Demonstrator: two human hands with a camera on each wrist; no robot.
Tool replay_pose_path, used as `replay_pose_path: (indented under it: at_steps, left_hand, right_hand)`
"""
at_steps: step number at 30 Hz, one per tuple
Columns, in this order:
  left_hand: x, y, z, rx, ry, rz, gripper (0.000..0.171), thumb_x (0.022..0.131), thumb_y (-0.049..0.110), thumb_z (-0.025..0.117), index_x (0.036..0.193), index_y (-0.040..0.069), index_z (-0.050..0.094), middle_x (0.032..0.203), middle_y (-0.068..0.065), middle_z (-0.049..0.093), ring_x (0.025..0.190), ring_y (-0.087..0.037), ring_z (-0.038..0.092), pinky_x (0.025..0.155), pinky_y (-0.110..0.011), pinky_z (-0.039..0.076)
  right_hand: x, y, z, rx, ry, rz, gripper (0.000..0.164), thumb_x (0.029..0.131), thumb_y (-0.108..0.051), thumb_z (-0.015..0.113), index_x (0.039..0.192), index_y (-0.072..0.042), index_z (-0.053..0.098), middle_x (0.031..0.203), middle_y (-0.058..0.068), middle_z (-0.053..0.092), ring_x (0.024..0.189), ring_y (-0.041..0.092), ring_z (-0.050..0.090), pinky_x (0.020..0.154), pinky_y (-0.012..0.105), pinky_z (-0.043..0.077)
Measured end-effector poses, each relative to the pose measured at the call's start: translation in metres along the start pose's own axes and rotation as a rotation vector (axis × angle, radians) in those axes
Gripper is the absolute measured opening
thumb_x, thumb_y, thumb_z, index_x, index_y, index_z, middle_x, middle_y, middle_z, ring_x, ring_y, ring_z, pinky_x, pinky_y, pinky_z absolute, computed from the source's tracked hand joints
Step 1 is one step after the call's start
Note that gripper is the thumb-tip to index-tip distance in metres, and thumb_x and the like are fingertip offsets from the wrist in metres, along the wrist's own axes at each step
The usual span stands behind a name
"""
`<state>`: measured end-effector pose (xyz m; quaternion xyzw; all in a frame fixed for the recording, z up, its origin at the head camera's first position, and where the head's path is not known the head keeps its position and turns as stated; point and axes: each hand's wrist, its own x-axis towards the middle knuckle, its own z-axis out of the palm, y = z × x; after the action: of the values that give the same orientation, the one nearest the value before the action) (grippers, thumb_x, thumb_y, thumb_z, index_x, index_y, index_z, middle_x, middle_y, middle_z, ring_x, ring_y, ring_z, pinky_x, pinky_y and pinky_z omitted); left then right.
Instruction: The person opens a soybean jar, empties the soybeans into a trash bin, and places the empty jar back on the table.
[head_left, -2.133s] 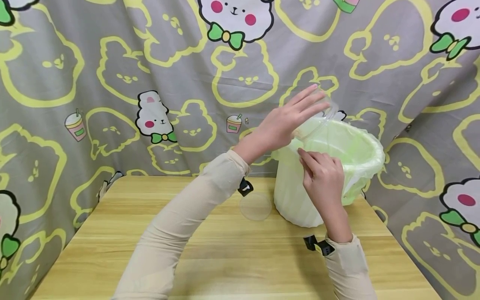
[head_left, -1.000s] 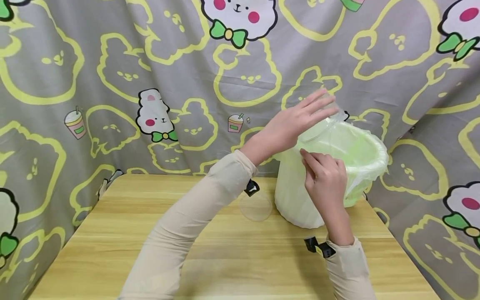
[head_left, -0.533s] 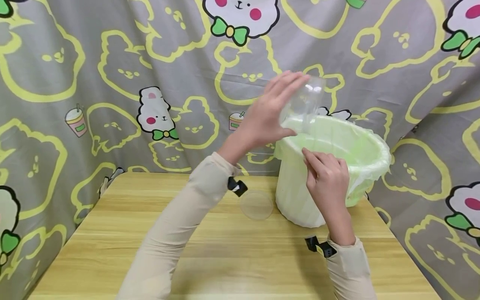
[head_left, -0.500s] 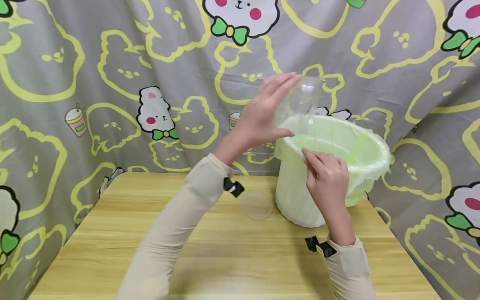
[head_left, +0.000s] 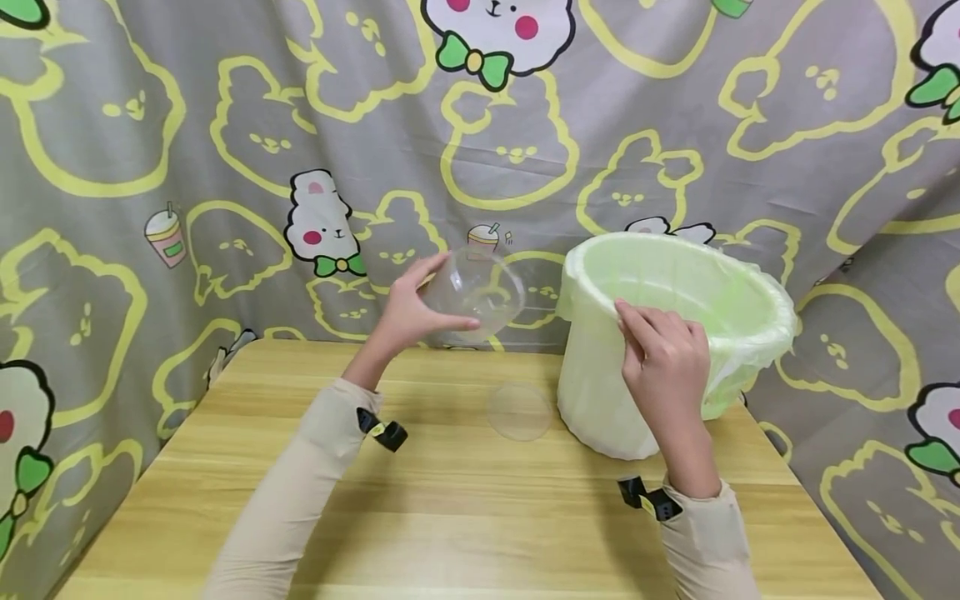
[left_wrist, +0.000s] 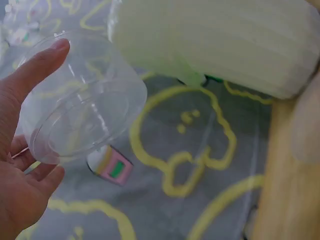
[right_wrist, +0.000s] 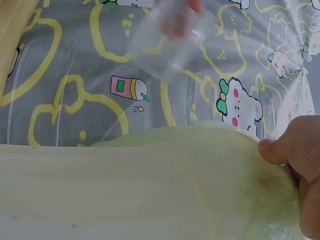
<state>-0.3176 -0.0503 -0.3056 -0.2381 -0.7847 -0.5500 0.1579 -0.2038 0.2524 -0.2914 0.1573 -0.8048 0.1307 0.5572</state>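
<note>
My left hand (head_left: 408, 307) grips a clear round plastic tub (head_left: 491, 292), thumb on one side and fingers on the other. The tub is held tilted above the table's back part, left of the bin, and looks see-through with nothing visible inside. In the left wrist view the tub (left_wrist: 82, 100) lies between thumb and fingers. My right hand (head_left: 669, 360) pinches the near rim of a pale green waste bin (head_left: 600, 392), which is lined with a thin green bag (head_left: 757, 287). The bag folds over the rim. In the right wrist view the thumb (right_wrist: 274, 150) presses on the bagged rim.
A clear round lid (head_left: 520, 411) lies flat on the wooden table (head_left: 450, 517), just left of the bin's foot. Behind the table hangs a grey curtain (head_left: 375, 125) with cartoon prints. The bin stands near the table's back right.
My left hand has carried the tub from above the bin's mouth leftward and down, away from the bin. The right hand keeps its hold on the rim.
</note>
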Motion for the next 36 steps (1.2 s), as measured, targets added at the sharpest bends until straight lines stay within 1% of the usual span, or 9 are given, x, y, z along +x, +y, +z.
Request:
replay_pose_path:
  at_steps: [4, 7, 9, 14, 19, 21, 25, 31, 36]
  left_hand:
    - [-0.018, -0.036, -0.011, -0.122, -0.01, -0.135, 0.095, 0.051, 0.036, 0.092, 0.135, 0.031, 0.048, 0.135, 0.003, 0.049, 0.124, -0.019, 0.048, 0.104, -0.038, 0.041]
    - [-0.032, -0.059, -0.014, -0.17, -0.008, -0.239, 0.092, 0.056, 0.034, 0.09, 0.137, 0.029, 0.046, 0.137, 0.0, 0.048, 0.13, -0.019, 0.042, 0.109, -0.041, 0.035]
    - [-0.04, -0.074, -0.015, -0.188, -0.005, -0.296, 0.092, 0.057, 0.035, 0.089, 0.138, 0.028, 0.045, 0.139, -0.002, 0.047, 0.132, -0.021, 0.039, 0.109, -0.043, 0.033]
    - [-0.056, -0.104, -0.012, -0.211, -0.005, -0.395, 0.094, 0.058, 0.038, 0.088, 0.139, 0.024, 0.044, 0.139, -0.002, 0.048, 0.132, -0.022, 0.039, 0.109, -0.042, 0.033]
    - [-0.069, -0.124, -0.011, -0.191, -0.011, -0.475, 0.098, 0.058, 0.044, 0.087, 0.142, 0.024, 0.041, 0.143, -0.001, 0.043, 0.136, -0.022, 0.035, 0.111, -0.041, 0.031]
    - [-0.073, -0.13, -0.011, -0.169, -0.022, -0.501, 0.099, 0.058, 0.047, 0.086, 0.142, 0.024, 0.039, 0.145, -0.001, 0.04, 0.137, -0.022, 0.033, 0.111, -0.041, 0.031]
    - [-0.079, -0.139, -0.008, -0.132, -0.056, -0.518, 0.104, 0.056, 0.048, 0.086, 0.144, 0.022, 0.037, 0.15, -0.003, 0.034, 0.139, -0.025, 0.029, 0.112, -0.042, 0.029]
    - [-0.087, -0.147, -0.004, -0.115, -0.066, -0.503, 0.104, 0.056, 0.045, 0.087, 0.144, 0.02, 0.038, 0.151, -0.005, 0.033, 0.139, -0.028, 0.03, 0.112, -0.042, 0.028]
    - [-0.092, -0.151, -0.008, -0.126, -0.075, -0.483, 0.101, 0.058, 0.038, 0.088, 0.144, 0.02, 0.038, 0.149, -0.005, 0.036, 0.138, -0.027, 0.032, 0.113, -0.043, 0.028]
  right_hand:
    - [0.0, 0.0, 0.0, 0.004, 0.002, -0.002, 0.019, 0.089, -0.009, 0.062, 0.104, -0.007, 0.073, 0.088, 0.012, 0.071, 0.074, 0.031, 0.06, 0.069, 0.044, 0.041]
    - [0.0, 0.0, 0.0, 0.006, 0.003, -0.003, 0.019, 0.089, -0.009, 0.062, 0.104, -0.007, 0.073, 0.088, 0.012, 0.071, 0.074, 0.031, 0.06, 0.069, 0.044, 0.041]
    - [0.001, 0.0, 0.0, 0.005, 0.005, -0.006, 0.019, 0.089, -0.009, 0.062, 0.104, -0.007, 0.073, 0.089, 0.012, 0.071, 0.074, 0.031, 0.06, 0.068, 0.044, 0.041]
    - [0.0, 0.001, -0.002, 0.003, 0.016, -0.011, 0.019, 0.089, -0.008, 0.062, 0.104, -0.007, 0.073, 0.088, 0.012, 0.071, 0.073, 0.032, 0.06, 0.068, 0.045, 0.041]
    - [-0.001, 0.0, -0.001, 0.003, 0.015, -0.008, 0.019, 0.088, -0.008, 0.062, 0.104, -0.007, 0.073, 0.089, 0.012, 0.071, 0.073, 0.032, 0.06, 0.068, 0.045, 0.04]
    - [-0.001, 0.0, 0.0, 0.003, 0.012, -0.007, 0.019, 0.089, -0.008, 0.062, 0.104, -0.007, 0.073, 0.089, 0.012, 0.071, 0.074, 0.032, 0.06, 0.068, 0.045, 0.04]
    - [-0.001, 0.0, 0.001, 0.006, 0.013, -0.005, 0.019, 0.089, -0.009, 0.062, 0.104, -0.007, 0.073, 0.088, 0.012, 0.071, 0.074, 0.032, 0.06, 0.068, 0.045, 0.04]
    - [-0.002, 0.0, 0.001, 0.006, 0.008, -0.005, 0.019, 0.089, -0.009, 0.062, 0.104, -0.007, 0.073, 0.089, 0.013, 0.071, 0.075, 0.032, 0.06, 0.069, 0.045, 0.041]
    - [-0.001, 0.001, 0.001, 0.008, 0.015, -0.013, 0.019, 0.089, -0.009, 0.062, 0.105, -0.007, 0.073, 0.089, 0.013, 0.071, 0.074, 0.032, 0.06, 0.069, 0.045, 0.041]
